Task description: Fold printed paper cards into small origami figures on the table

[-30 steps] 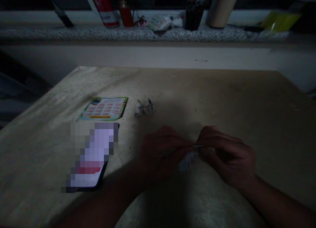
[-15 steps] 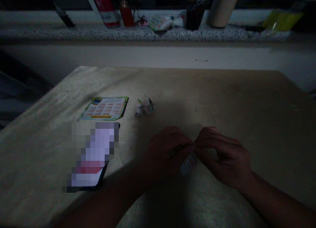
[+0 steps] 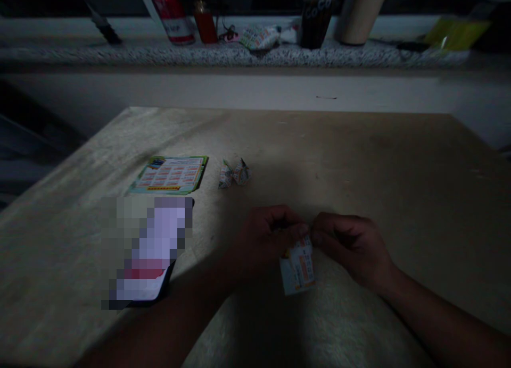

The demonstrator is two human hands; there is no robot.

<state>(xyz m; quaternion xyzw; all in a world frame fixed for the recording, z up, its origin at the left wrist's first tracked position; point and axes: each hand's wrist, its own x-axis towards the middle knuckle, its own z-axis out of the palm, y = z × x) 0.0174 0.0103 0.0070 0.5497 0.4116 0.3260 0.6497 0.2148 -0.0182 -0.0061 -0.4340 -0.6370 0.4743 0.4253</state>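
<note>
A small printed paper (image 3: 299,272), partly folded, hangs from between the thumb and fingers of my left hand (image 3: 271,237), above the table. My right hand (image 3: 353,245) has its thumb and fingertips pinched at the upper right corner of that paper, touching or almost touching the left fingertips. The paper's top end is hidden by the fingers. Beyond my left hand lie two folded paper pieces (image 3: 234,173) with pointed ends, side by side. A stack of printed sheets (image 3: 171,174) with green edges is left of them.
A phone (image 3: 159,245) with a lit, blurred screen lies left of my left forearm. Along the granite sill (image 3: 223,57) at the back stand a red can (image 3: 172,14), a red bottle (image 3: 205,25), a crumpled printed packet (image 3: 260,37), a dark cup (image 3: 315,19) and a beige cylinder (image 3: 365,11).
The paper has turned and more of its printed face shows below my left hand. My right hand has shifted slightly down and left, with its fingers more curled.
</note>
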